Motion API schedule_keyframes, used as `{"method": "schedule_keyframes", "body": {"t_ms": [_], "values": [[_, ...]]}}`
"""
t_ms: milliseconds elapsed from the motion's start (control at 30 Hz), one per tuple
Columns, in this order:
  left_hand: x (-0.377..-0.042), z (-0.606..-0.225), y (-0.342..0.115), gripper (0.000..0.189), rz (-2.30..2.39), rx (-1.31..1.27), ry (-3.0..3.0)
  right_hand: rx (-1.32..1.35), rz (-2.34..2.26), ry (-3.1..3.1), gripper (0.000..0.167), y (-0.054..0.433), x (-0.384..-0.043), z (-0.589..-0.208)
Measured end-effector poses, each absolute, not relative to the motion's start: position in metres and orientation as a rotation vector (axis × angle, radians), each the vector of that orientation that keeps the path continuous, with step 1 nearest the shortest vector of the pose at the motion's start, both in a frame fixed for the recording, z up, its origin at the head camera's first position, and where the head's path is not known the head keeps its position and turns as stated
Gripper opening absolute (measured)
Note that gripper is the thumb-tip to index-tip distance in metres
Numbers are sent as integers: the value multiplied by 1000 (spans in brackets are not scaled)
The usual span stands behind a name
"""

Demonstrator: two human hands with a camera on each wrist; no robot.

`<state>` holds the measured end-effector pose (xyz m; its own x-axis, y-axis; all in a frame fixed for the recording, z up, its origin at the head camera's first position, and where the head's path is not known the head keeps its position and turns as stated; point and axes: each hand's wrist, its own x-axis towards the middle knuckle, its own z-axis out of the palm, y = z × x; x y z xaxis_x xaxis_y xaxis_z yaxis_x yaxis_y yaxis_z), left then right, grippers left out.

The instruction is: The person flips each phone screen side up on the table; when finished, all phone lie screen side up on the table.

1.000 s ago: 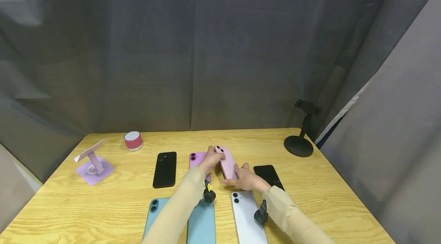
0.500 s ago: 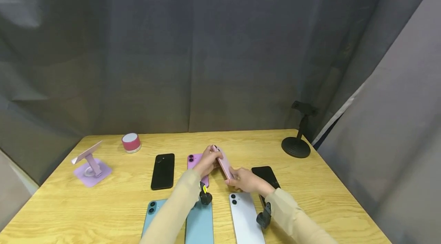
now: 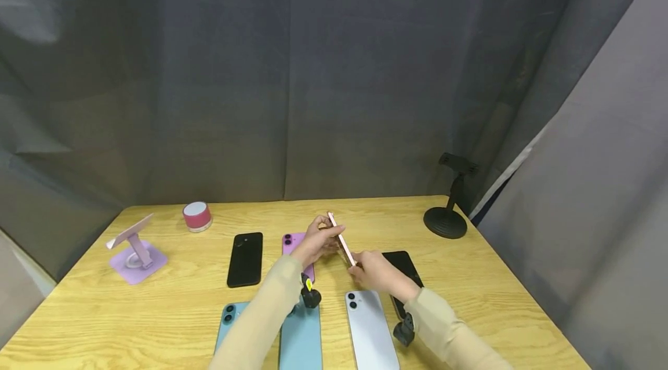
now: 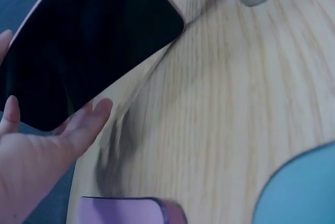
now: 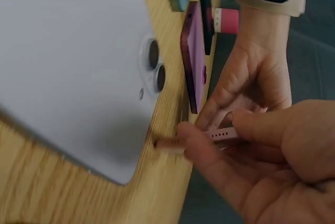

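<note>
Both hands hold a pink phone (image 3: 342, 240) above the table, tilted so that its thin edge faces the head camera. My left hand (image 3: 316, 241) grips the far end, fingers around its edges. At the near end, my right hand (image 3: 377, 272) pinches the phone between thumb and fingers. The left wrist view shows its dark screen (image 4: 89, 46). In the right wrist view the bottom edge (image 5: 224, 135) with small holes is visible between the right thumb and fingers. Below the left hand lies a purple phone (image 3: 293, 240), partly covered by it. A white phone (image 3: 371, 329) lies below the right hand.
Two teal phones (image 3: 304, 338) lie near the front, partly under the left sleeve. A black phone (image 3: 245, 260) lies left, another dark phone (image 3: 404, 265) right. A lilac stand (image 3: 138, 254), a pink-and-white cylinder (image 3: 197, 217) and a black stand (image 3: 445, 221) stand farther out on the wooden table.
The pink phone has turned from showing its back with cameras to standing on edge. Both hands have turned with it, keeping hold. The head view has shifted slightly.
</note>
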<state>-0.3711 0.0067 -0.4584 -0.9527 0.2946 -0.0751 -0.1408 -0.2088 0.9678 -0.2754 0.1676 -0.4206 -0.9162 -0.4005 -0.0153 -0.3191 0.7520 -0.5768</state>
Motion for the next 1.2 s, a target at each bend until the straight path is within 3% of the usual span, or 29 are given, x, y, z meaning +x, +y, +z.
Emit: {"method": "schedule_keyframes", "body": {"t_ms": [133, 233, 300, 700, 900, 1200], "values": [[-370, -456, 6, 52, 2190, 189, 1849, -622, -914, 2855, 39, 166, -275, -419], [-369, -457, 5, 75, 2168, 206, 1878, -660, -916, 2878, 58, 167, -274, -419], [-369, -457, 4, 81, 2178, 206, 1869, -677, -912, 2894, 67, 168, -275, -420], [-371, -466, -3, 66, 2193, 179, 1933, -629, -1048, 2844, 78, 175, -279, -431], [-372, -471, -6, 46, 2196, 143, 1961, -556, -1117, 2828, 86, 179, -285, -438], [-372, -473, -10, 47, 2214, 158, 1938, -465, -1090, 2888, 94, 185, -292, -450]]}}
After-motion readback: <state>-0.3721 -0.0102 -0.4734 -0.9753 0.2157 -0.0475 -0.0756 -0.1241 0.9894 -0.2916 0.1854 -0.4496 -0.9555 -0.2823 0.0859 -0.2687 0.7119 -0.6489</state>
